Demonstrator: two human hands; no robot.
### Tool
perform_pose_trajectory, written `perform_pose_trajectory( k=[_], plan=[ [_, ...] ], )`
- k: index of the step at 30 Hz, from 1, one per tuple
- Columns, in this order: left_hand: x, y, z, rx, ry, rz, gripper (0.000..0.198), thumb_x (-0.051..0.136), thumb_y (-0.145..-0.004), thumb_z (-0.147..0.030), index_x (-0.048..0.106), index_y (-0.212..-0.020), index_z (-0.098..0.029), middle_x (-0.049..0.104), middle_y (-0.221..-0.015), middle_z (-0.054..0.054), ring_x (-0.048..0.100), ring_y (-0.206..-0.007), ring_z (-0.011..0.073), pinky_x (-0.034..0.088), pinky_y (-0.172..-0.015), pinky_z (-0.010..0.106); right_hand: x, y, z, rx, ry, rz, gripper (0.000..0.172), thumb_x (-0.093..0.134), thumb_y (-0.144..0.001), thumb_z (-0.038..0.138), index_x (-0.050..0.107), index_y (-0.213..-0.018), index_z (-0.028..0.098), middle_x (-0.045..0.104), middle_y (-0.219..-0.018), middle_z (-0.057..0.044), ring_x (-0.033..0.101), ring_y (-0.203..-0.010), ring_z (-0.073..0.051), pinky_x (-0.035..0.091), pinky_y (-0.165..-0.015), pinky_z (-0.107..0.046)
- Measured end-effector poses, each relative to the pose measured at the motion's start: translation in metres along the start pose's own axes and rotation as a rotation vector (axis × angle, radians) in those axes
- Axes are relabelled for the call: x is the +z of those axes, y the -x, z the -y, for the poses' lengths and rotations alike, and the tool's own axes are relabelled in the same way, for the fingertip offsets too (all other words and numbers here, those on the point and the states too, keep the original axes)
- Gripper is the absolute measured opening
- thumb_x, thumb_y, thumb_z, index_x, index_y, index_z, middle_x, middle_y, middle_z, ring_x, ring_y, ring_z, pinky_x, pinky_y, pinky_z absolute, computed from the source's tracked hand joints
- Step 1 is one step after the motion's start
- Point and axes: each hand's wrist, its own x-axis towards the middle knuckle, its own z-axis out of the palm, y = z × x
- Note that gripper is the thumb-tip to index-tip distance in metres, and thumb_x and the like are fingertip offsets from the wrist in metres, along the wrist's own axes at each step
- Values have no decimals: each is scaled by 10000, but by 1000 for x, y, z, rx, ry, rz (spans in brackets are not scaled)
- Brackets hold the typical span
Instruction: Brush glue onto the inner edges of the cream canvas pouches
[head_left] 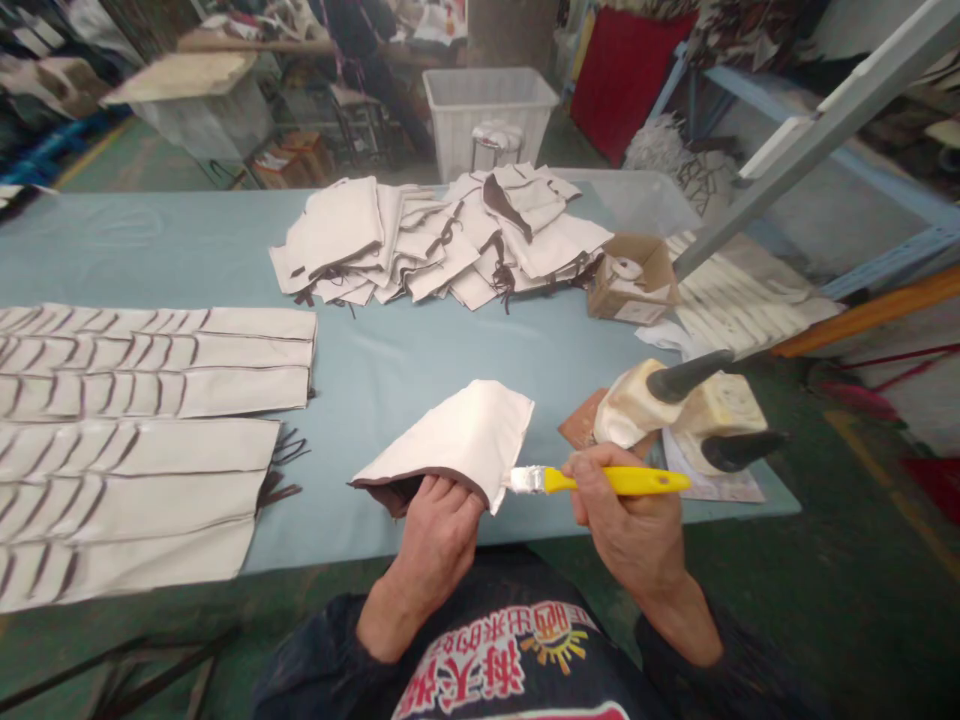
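My right hand (630, 525) is closed around the yellow handle of a paintbrush (615, 481). The white-coated bristles touch the right edge of a cream fabric piece (457, 430) with a dark brown lining. My left hand (435, 535) grips that piece at its brown-trimmed edge, the fingertips hidden inside its opening. Just beyond my right hand lie two cream plastic bottles with black nozzles: one bottle (634, 400) rests tilted on a brown scrap (581, 420), the other bottle (716, 420) is beside it.
A heap of similar cream pieces (442, 240) lies at the table's far side, near a small cardboard box (634, 280) holding a white roll. Overlapping rows of pieces (135, 480) cover the left of the blue-green tabletop (360, 370). A grey metal post (795, 150) slants up at right.
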Motion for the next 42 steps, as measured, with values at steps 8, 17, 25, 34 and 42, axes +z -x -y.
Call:
perform_pose_trajectory(
  k=[8, 17, 25, 34, 42],
  plan=[
    [12, 0, 0, -6, 7, -19, 295, 443, -900, 0, 687, -916, -166, 715, -847, 99, 606, -912, 282, 463, -880, 439, -2, -10, -7, 42, -66, 24, 363, 700, -962, 458, 657, -712, 198, 528, -438, 58, 473, -352, -91, 371, -360, -187],
    [15, 2, -3, -38, 29, -7, 299, 437, -886, 3, 677, -924, -171, 724, -876, 104, 602, -894, 277, 470, -867, 447, -1, 11, -5, 113, -77, 161, 335, 694, -975, 426, 664, -729, 202, 516, -448, 58, 458, -354, -96, 338, -349, -196],
    [19, 3, -4, -49, 70, 0, 281, 430, -892, -4, 648, -896, -180, 723, -901, 105, 595, -918, 281, 466, -844, 430, -2, 8, -5, 71, 5, 114, 357, 676, -981, 443, 654, -716, 206, 536, -456, 52, 486, -371, -103, 377, -377, -206],
    [15, 5, -5, -100, 103, -14, 278, 428, -929, -12, 625, -861, -196, 672, -807, 79, 564, -821, 257, 433, -719, 374, 4, 13, -1, 73, -118, -92, 434, 674, -972, 525, 626, -687, 201, 513, -418, 54, 456, -335, -95, 369, -349, -188],
    [12, 12, -2, -168, 166, -19, 266, 410, -910, -41, 568, -780, -211, 598, -743, 53, 536, -737, 226, 404, -658, 345, 10, 32, -1, 124, -190, 14, 402, 648, -1003, 478, 632, -714, 199, 507, -420, 54, 453, -349, -98, 354, -362, -193]
  ],
)
